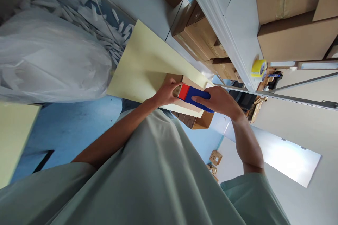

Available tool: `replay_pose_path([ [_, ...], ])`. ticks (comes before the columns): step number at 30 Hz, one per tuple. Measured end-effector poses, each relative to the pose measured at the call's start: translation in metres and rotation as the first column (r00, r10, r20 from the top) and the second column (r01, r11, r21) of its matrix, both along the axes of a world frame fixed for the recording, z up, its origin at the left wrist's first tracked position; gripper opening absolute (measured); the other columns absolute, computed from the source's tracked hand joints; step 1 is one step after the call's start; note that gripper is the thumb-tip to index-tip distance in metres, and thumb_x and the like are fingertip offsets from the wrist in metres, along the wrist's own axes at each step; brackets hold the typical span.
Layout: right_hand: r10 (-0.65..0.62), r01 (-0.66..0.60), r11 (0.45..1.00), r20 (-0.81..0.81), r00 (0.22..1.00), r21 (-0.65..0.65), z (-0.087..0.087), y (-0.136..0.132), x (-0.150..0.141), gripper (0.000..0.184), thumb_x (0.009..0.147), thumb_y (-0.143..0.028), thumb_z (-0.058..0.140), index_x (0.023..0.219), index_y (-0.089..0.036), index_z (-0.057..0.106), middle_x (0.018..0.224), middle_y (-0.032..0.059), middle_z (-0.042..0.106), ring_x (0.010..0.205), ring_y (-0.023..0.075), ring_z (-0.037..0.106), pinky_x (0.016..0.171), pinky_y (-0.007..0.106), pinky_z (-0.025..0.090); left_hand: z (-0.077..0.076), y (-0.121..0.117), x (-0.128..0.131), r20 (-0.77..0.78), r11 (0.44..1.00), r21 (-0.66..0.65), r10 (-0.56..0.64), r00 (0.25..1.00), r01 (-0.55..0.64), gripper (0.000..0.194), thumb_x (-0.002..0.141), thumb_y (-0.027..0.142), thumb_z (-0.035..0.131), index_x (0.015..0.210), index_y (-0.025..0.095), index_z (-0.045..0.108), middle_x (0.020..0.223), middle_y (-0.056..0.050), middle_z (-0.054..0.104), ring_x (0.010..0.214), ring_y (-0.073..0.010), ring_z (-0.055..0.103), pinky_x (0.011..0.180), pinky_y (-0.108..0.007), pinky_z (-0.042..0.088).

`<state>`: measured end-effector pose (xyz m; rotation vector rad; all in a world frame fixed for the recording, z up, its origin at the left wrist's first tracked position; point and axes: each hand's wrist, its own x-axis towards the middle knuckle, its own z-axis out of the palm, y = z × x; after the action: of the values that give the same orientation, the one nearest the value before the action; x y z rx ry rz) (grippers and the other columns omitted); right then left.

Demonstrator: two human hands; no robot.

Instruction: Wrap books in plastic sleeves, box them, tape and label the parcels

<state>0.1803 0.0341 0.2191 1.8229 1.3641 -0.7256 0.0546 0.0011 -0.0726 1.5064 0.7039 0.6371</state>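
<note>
A blue tape dispenser (197, 99) with a red front end sits in my right hand (218, 101), its fingers closed round the rear part. Its red end points left and lies over a brown cardboard box (188, 106) on the pale yellow tabletop (142, 63). My left hand (166, 92) curls at the left end of the box, with thumb and fingertips close to the dispenser's red end. A glossy brownish patch shows between those fingers. The hands and the dispenser cover much of the box.
Cardboard boxes (200, 31) stand along the table's far side, beside a white shelf edge (224, 24). Yellow tape rolls (258, 68) rest on that shelf. A large translucent bag (52, 56) bulges at the left, next to white scraps. An open carton (203, 122) is below the table edge.
</note>
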Motion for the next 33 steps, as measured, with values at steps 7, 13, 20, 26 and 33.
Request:
replay_pose_path([
  [7, 0.045, -0.045, 0.999, 0.023, 0.999, -0.004, 0.001, -0.008, 0.003, 0.061, 0.105, -0.078, 0.061, 0.087, -0.021, 0.073, 0.081, 0.0092, 0.073, 0.079, 0.0248, 0.069, 0.069, 0.034, 0.037, -0.01, 0.012, 0.008, -0.145, 0.993, 0.105, -0.045, 0.988, 0.061, 0.051, 0.088, 0.019, 0.079, 0.139, 0.021, 0.077, 0.12, -0.013, 0.056, 0.113, -0.0299, 0.06, 0.105, -0.043, 0.056],
  [13, 0.034, -0.034, 0.999, 0.042, 0.999, 0.017, -0.004, -0.022, 0.034, 0.065, 0.104, -0.082, 0.059, 0.082, -0.022, 0.069, 0.082, 0.0086, 0.074, 0.077, 0.0234, 0.069, 0.066, 0.033, 0.035, -0.007, 0.013, 0.003, -0.238, 0.986, 0.137, -0.057, 0.97, 0.092, 0.047, 0.092, 0.024, 0.083, 0.139, 0.027, 0.078, 0.124, -0.011, 0.059, 0.116, -0.0294, 0.062, 0.105, -0.04, 0.057],
  [20, -0.156, 0.152, 0.987, -0.114, 0.981, -0.045, -0.035, -0.039, 0.088, 0.068, 0.103, -0.082, 0.059, 0.07, -0.023, 0.063, 0.065, 0.0053, 0.072, 0.06, 0.0189, 0.067, 0.063, 0.031, 0.042, -0.007, 0.018, -0.001, -0.291, 0.978, 0.175, -0.062, 0.955, 0.117, 0.052, 0.088, 0.029, 0.09, 0.139, 0.031, 0.081, 0.137, -0.011, 0.064, 0.127, -0.0306, 0.066, 0.111, -0.041, 0.058],
  [26, -0.123, 0.124, 0.992, -0.213, 0.969, -0.01, -0.059, -0.055, 0.117, 0.067, 0.102, -0.083, 0.063, 0.074, -0.022, 0.067, 0.07, 0.0078, 0.075, 0.065, 0.021, 0.069, 0.064, 0.032, 0.043, 0.007, 0.017, -0.013, -0.367, 0.949, 0.251, -0.087, 0.926, 0.188, 0.059, 0.094, 0.04, 0.088, 0.151, 0.031, 0.076, 0.178, -0.011, 0.048, 0.147, -0.0372, 0.06, 0.128, -0.051, 0.049],
  [33, -0.038, 0.067, 0.994, -0.325, 0.945, 0.08, -0.062, -0.062, 0.13, 0.063, 0.103, -0.08, 0.061, 0.08, -0.022, 0.069, 0.074, 0.0093, 0.072, 0.072, 0.0248, 0.068, 0.064, 0.036, 0.039, 0.022, 0.019, -0.01, -0.434, 0.955, 0.209, -0.105, 0.895, 0.213, 0.048, 0.096, 0.036, 0.086, 0.144, 0.032, 0.081, 0.173, -0.01, 0.059, 0.138, -0.0387, 0.07, 0.128, -0.054, 0.047],
])
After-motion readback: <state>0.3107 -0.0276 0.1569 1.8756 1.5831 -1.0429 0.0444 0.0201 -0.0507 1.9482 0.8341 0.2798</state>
